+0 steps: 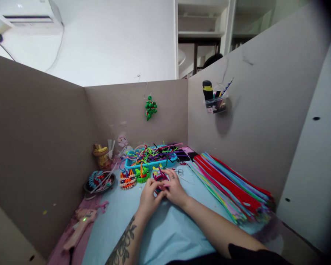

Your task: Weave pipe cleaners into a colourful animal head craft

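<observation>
My left hand [149, 195] and my right hand [177, 189] meet over the blue cloth, fingers closed in a pinch around a small magenta pipe-cleaner craft [160, 177]. Fingers cover much of the craft, and its finer shape is hard to make out. Just beyond it is a yellow and light-blue fuzzy piece [156, 170], partly hidden. To the left sit a green pipe-cleaner figure [142, 175] with an orange strip and an orange and cream one [127, 180].
Behind the hands stands a blue basket [154, 163] heaped with loose pipe cleaners. Long pipe-cleaner bundles [228, 184] lie right. At left are a dark bowl [99, 186], a pink glue gun [81, 224] and a brown-yellow cup [102, 157]. Grey panels [138, 129] enclose the table.
</observation>
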A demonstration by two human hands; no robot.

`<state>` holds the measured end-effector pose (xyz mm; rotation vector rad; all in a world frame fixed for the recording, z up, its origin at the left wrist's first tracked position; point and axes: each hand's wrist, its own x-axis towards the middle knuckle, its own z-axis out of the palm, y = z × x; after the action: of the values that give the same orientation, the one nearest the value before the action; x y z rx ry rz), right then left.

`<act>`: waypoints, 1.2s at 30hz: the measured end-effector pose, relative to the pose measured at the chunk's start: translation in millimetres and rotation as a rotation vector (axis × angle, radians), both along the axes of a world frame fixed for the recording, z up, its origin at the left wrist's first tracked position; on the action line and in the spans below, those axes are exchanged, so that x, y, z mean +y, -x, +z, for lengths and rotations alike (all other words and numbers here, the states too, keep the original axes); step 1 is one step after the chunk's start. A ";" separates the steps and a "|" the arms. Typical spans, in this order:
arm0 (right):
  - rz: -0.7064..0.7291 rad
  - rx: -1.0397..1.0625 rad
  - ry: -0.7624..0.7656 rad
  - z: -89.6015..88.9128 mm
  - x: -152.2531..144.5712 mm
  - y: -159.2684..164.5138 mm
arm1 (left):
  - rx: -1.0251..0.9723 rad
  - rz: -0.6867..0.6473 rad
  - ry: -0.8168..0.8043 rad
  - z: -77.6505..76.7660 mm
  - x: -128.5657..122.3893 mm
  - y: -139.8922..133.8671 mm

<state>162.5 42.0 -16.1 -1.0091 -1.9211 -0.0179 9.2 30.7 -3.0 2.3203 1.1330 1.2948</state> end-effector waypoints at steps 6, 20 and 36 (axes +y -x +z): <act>-0.008 0.111 0.054 1.7 2.3 1.2 | -0.037 -0.027 0.080 -3.2 4.5 0.4; -0.060 0.229 0.207 -8.0 12.4 3.8 | -0.172 0.089 0.323 -9.6 15.5 10.2; 0.031 0.235 0.255 3.5 2.2 3.4 | -0.067 0.129 0.280 -7.1 18.1 18.6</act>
<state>159.1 44.1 -12.6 -1.0960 -1.7512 0.3568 -9.4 48.8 -10.1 2.0175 1.3640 1.1605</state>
